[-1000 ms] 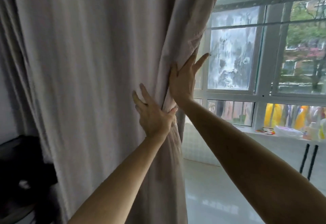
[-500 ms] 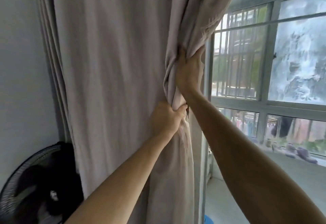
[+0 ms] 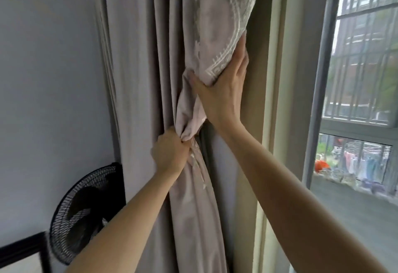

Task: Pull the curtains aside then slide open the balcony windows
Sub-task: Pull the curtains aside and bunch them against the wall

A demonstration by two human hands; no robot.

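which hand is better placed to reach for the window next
Right, probably. The right hand lies flat and open on the curtain, on the side nearest the window. The left hand is fisted on bunched fabric, farther away, by the fan.

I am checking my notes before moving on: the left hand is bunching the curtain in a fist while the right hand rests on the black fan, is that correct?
Not quite. The right hand is not on the black fan; it presses flat against the gathered curtain, above the left hand. The left hand does bunch the curtain in a fist. The head view shows this.
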